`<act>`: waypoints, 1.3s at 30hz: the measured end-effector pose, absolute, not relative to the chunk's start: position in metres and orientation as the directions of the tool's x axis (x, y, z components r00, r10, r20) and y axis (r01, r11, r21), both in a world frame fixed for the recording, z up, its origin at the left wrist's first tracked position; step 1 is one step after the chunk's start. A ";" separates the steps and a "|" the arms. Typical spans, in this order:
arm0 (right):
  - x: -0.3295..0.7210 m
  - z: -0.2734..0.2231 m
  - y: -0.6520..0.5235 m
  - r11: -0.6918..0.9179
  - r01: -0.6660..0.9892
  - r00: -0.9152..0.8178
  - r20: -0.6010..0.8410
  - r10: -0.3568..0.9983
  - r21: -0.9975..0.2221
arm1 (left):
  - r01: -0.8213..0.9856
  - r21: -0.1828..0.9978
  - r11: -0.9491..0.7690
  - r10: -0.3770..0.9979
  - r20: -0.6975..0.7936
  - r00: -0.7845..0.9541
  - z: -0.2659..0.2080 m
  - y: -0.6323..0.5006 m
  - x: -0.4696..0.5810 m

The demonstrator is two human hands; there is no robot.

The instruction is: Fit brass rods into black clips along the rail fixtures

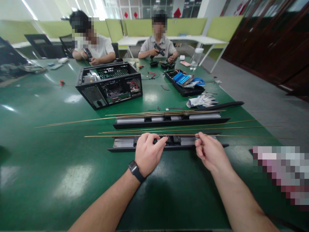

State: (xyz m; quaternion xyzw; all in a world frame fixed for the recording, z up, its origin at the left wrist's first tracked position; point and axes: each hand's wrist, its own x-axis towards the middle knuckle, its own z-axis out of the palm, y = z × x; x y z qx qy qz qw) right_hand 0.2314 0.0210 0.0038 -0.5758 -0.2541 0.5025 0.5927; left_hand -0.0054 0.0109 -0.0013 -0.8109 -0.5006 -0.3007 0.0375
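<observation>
A dark metal rail with a pale channel (123,142) lies across the table in front of me, with several black blocks (177,140) in its middle. My left hand (148,151), a black watch on its wrist, curls over one of these blocks, thumb and fingers bent around it. A thin brass-coloured rod (96,136) runs along the rail's far side, partly hidden behind that hand. Over the rail's right part, my right hand (211,150) pinches the rod between thumb and index finger, its other fingers folded in.
Beyond lies a second rail (130,125) with more thin rods (72,122). Farther off are an open black computer case (108,85), a black tray (190,91) and white gloves (202,101). Two people sit across the green table (48,154), each holding a dark tool.
</observation>
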 end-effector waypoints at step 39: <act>0.230 0.005 0.021 -0.164 -0.260 0.377 -0.257 0.890 -0.951 | 0.849 0.334 -0.409 0.796 0.585 0.154 0.002 0.011 -0.017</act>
